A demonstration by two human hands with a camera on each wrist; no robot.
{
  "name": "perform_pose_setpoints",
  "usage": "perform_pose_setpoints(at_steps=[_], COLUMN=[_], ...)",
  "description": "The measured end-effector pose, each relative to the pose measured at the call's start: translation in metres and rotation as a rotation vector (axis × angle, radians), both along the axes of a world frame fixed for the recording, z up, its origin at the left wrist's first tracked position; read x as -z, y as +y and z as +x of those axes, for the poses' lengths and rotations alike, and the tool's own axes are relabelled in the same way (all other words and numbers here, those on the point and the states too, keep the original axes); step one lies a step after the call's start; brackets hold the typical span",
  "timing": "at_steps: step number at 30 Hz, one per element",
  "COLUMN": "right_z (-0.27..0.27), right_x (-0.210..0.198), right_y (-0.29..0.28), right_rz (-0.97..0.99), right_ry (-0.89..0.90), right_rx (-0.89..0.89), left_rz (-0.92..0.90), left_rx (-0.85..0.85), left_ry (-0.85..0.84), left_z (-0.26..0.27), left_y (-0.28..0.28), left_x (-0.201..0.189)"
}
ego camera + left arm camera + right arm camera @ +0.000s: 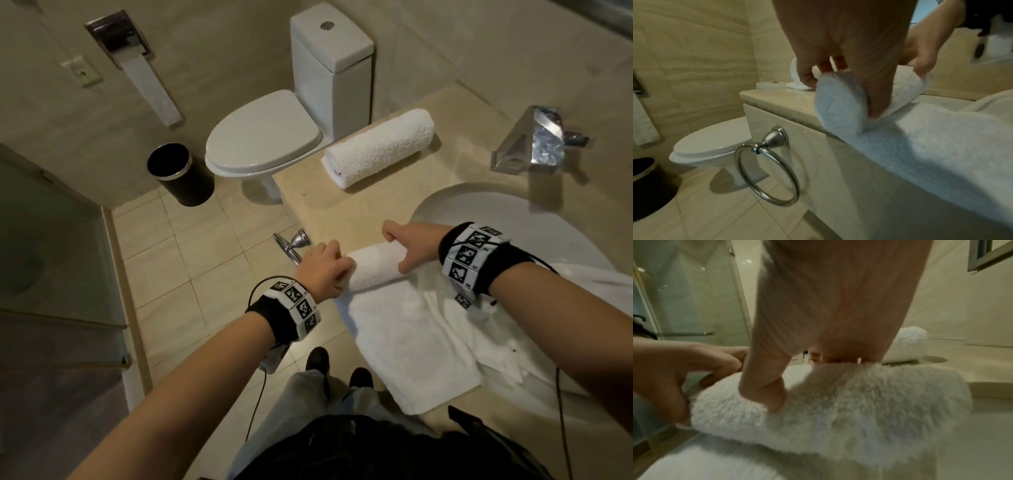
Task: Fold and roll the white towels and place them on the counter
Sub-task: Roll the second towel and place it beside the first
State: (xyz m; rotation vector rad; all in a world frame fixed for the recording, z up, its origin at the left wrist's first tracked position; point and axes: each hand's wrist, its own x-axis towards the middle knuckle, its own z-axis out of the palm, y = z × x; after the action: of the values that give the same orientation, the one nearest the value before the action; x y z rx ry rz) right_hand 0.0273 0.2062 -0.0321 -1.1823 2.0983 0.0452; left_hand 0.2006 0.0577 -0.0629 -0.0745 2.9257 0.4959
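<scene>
A white terry towel (404, 329) lies on the beige stone counter (342, 202) at its front left corner, beside the white oval sink basin (507, 219). Its far end is wound into a thick, tight cylinder (375, 269), while the rest spreads flat toward the person and reaches the counter's front edge. The pile looks fluffy and looped, and the rolled part is even in thickness from end to end.

The left hand (320, 270) grasps the left end of the roll, fingers curled over the top and thumb pressed against the near side (the left wrist view shows the spiral end face (840, 104) just at the counter's side edge). The right hand (414, 245) grasps the right end, fingers wrapped over the far side and thumb (764, 389) dug into the pile on the near side.

A second white towel, fully rolled (378, 147), lies farther back on the counter, well apart from the one being handled, near the white toilet (267, 137). More crumpled white cloth (493, 329) lies under and to the right of the flat part, over the basin's near rim.

A chrome faucet (534, 144) stands behind the basin, a brushed metal towel ring (766, 168) hangs on the counter's side panel, and a black round bin (178, 174) sits on the tiled floor.
</scene>
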Motion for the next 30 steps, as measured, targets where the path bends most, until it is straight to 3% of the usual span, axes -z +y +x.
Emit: perform_pose_setpoints(at_steps=[4,9,13,17,24,30], right_z=[0.008,0.018,0.029,0.033,0.026,0.01], right_x=[0.003,0.007,0.014,0.019,0.026,0.016], right_y=[0.002,0.013,0.01,-0.008,-0.03,-0.046], right_rz=[-0.043,-0.106,-0.177,-0.199,-0.258,-0.202], right_ry=[0.039,0.2,0.375,0.4,0.419,0.345], right_rx=[-0.095,-0.123,-0.124,-0.055,-0.05,-0.085], left_rz=[0.207,0.612,0.768,0.765,0.392,0.644], left_rx=[-0.124,-0.463,-0.618,-0.668,-0.558,-0.527], left_ry=[-0.041,-0.192,-0.136,-0.074,-0.09,-0.225], left_z=[0.009,0.028,0.029,0.018,0.009,0.012], left_y=[-0.005,-0.014,-0.019,-0.031,-0.06,-0.06], left_x=[0.007,0.013,0.019,0.016,0.022,0.019])
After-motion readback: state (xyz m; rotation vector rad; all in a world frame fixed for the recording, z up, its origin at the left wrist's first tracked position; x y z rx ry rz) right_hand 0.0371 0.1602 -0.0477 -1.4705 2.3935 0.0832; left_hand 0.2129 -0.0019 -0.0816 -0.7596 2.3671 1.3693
